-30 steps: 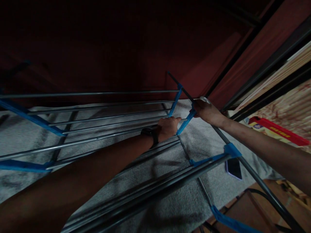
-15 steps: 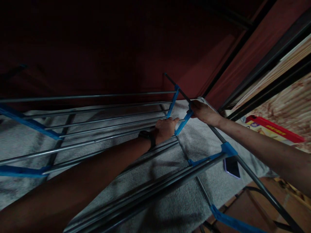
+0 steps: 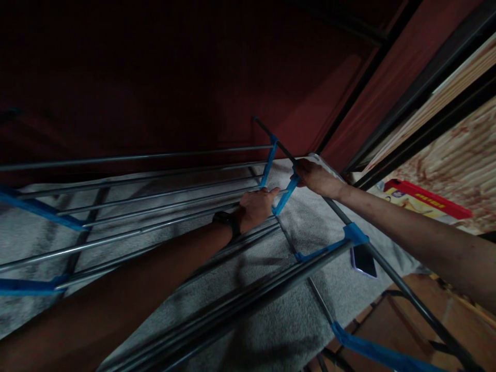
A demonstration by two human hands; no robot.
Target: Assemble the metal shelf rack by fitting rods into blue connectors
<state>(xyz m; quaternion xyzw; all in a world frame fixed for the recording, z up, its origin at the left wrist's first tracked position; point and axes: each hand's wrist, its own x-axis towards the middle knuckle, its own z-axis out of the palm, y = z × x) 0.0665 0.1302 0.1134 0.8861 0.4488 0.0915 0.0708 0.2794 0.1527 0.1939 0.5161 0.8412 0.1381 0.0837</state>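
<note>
A metal rack of grey rods [image 3: 155,227] with blue plastic brackets [image 3: 285,196] lies across a grey cloth. My left hand [image 3: 256,207], a dark watch [image 3: 228,221] at its wrist, is closed around one rod close to the bracket at its right end. Beyond it, my right hand [image 3: 312,176] is wrapped around the slanting side tube [image 3: 336,211], where the same bracket's upper end meets it. The right hand's fingertips are partly hidden behind the tube and bracket. Another blue bracket [image 3: 355,234] sits lower on that tube.
The grey cloth [image 3: 271,305] covers the surface underneath. A phone [image 3: 363,260] lies on it, near the side tube. A red and yellow package [image 3: 426,199] is at the right. Behind the rack stands a dark red wall [image 3: 217,93]; brown tiles [image 3: 411,315] show lower right.
The whole view has shifted slightly, so the rack and both hands appear a little further left. Both hands keep their hold on the rod and the side tube.
</note>
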